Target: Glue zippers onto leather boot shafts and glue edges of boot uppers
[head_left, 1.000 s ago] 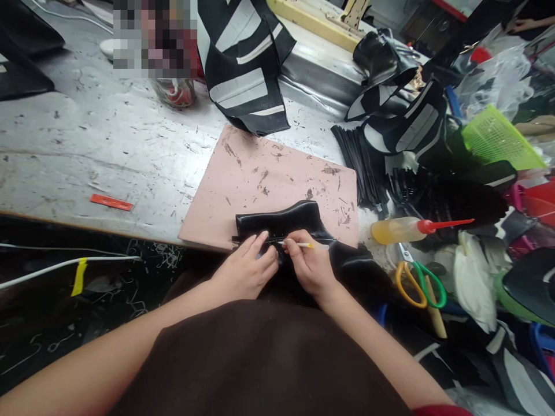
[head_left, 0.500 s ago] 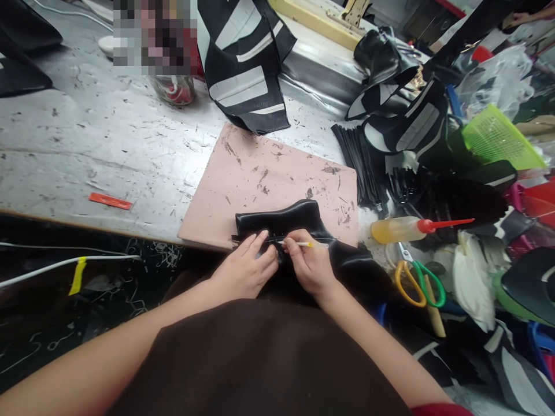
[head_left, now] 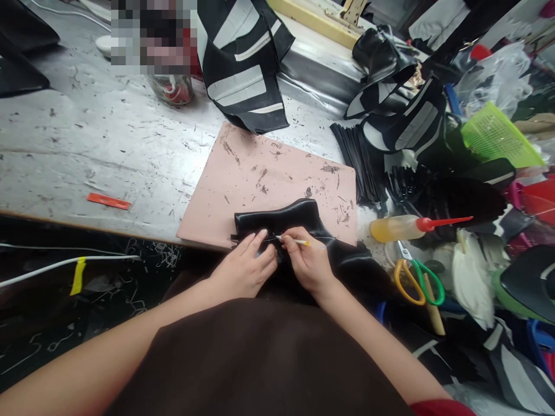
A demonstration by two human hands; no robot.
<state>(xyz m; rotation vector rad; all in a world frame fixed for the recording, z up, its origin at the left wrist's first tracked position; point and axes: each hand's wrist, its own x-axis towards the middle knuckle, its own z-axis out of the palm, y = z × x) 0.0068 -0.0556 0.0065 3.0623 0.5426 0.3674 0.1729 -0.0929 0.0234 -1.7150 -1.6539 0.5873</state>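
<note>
A glossy black leather piece (head_left: pixel 277 218), shaped like a boot upper, lies at the front of a pink board (head_left: pixel 269 167) and drapes over the table edge. My left hand (head_left: pixel 248 263) rests on its near part, fingers stretched out and slightly apart. In my right hand (head_left: pixel 310 263), thumb and fingers pinch a slim white pen-like stick (head_left: pixel 299 240) with a yellow end. Its tip points left and meets the leather close to my left fingertips. A thin pale line runs along the leather there. My fingers cover part of the piece.
To the right are a bottle of yellow liquid (head_left: pixel 396 229) with a red nozzle, scissors (head_left: pixel 418 280), and a green basket (head_left: pixel 498 138). Black leather pieces with white patches (head_left: pixel 243 84) stand behind the board. An orange strip (head_left: pixel 108 201) lies left, near a glass jar (head_left: pixel 173 91).
The stick's tip has shifted slightly left along the leather, towards my left fingers. My left hand stays in place on the piece. The whole view has shifted very slightly.
</note>
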